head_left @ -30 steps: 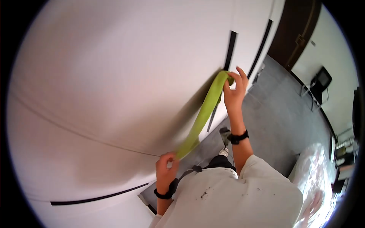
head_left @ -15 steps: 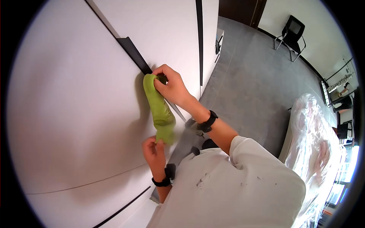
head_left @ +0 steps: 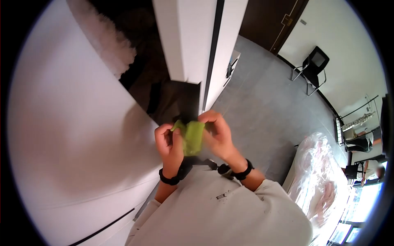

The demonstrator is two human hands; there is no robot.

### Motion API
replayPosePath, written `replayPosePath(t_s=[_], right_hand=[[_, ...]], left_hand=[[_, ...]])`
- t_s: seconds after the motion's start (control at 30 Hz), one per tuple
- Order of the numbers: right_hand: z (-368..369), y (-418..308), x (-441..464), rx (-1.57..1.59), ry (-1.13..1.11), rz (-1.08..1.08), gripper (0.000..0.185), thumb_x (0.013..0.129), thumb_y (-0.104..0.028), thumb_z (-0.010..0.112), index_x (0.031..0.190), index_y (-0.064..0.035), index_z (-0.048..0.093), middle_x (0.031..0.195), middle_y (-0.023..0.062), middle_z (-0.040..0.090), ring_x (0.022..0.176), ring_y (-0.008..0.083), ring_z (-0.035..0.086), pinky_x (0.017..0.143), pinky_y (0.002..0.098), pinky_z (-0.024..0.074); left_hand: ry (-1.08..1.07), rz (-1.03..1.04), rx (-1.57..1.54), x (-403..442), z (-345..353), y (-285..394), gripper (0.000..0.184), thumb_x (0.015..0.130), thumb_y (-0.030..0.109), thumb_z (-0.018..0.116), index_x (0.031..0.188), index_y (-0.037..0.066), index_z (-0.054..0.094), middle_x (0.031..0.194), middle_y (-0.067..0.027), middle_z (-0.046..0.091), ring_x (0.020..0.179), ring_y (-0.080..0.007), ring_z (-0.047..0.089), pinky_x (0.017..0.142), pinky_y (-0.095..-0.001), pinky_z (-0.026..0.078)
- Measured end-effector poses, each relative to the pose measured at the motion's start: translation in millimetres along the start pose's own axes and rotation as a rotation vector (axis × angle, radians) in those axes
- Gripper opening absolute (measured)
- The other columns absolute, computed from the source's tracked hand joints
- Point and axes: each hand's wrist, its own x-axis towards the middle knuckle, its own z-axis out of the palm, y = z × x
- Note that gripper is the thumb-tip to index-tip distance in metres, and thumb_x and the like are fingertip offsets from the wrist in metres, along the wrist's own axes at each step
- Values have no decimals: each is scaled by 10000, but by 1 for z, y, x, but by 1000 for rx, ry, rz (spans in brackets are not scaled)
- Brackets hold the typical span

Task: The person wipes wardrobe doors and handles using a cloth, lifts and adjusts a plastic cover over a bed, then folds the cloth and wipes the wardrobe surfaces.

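Note:
A green cloth (head_left: 193,137), bunched and slightly blurred, hangs between my two hands. My left hand (head_left: 169,145) pinches its left edge between thumb and fingers. On the other side, my right hand (head_left: 218,133) has its fingers curled at the cloth's upper right edge, beside the edge of a white cabinet door (head_left: 170,37). That door stands ajar, and dark items (head_left: 154,88) and a pale fluffy thing (head_left: 111,41) show inside the cabinet.
A white panel (head_left: 78,131) fills the left side. On the right are a plastic-wrapped object (head_left: 318,180), a black chair (head_left: 316,65) by the wall, a dark door (head_left: 266,20) and a rack (head_left: 361,115). People are at the far right.
The cabinet door has come open, showing the dark interior. The green cloth is bunched shorter, and my hands have come closer together and lower against the cabinet.

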Motion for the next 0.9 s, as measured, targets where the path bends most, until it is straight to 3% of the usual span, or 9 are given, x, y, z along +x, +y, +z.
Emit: replayPosePath(t_s=[0.1,0.33,0.4,0.6,0.67,0.7,0.8,0.87,0.9], right_hand=[[2,-5,6,94,-3,24,216,782,22,591,976,-28,512,940,81,567,860,172,564,777,273,453],[0,-8,9,-32,-47,13,227,757,6,621,952,-49,517,990,98,617,889,202,607,801,292,471],[-3,2,1,-70,-132,78,230,757,-5,629,959,-44,526,1000,94,653,858,203,632,782,292,485],[2,20,-13,-81,-130,212,172,825,-6,617,966,-37,523,1003,112,679,890,233,665,802,315,507],[6,9,0,-64,0,-38,193,822,3,623,973,-21,505,1012,131,675,882,243,664,800,318,510],[8,4,7,-68,29,-114,195,841,13,608,992,-15,488,1000,137,670,876,228,661,800,315,510],[17,10,14,82,67,-89,189,862,-3,599,1009,-22,483,988,128,663,877,206,655,801,313,509],[18,26,9,135,55,-81,152,895,-36,574,1008,-23,474,943,95,650,864,163,638,785,295,500],[16,34,4,168,-14,52,138,906,-52,562,1005,-25,469,928,84,640,861,150,626,782,287,491]], left_hand=[[103,-82,-96,19,10,-8,132,956,92,476,1081,55,455,916,-25,521,790,-73,480,692,-225,406],[-138,-368,-231,39,-5,-34,167,965,111,421,1119,65,467,946,-5,531,826,-80,506,725,-236,435],[-201,-584,-245,45,-11,-37,173,955,107,432,1116,57,473,921,4,523,815,-81,500,717,-243,437],[-295,-513,-160,54,-17,-49,154,955,94,411,1085,57,485,888,10,519,790,-92,506,704,-256,447],[-188,-524,-310,61,-17,-17,172,953,91,408,1105,74,488,907,3,541,791,-94,525,695,-250,452],[-266,-421,-295,66,-22,-11,181,954,98,411,1116,89,490,925,-3,557,795,-95,539,688,-248,454],[-266,-173,14,67,-21,9,148,940,126,480,1066,49,478,915,3,513,819,-78,477,727,-230,408],[-177,-209,-10,50,-27,-1,153,942,127,486,1065,35,489,892,-3,520,784,-105,495,715,-237,421],[-95,-251,-38,40,-33,-7,160,944,128,491,1063,21,501,870,-8,527,749,-133,513,702,-244,433]])
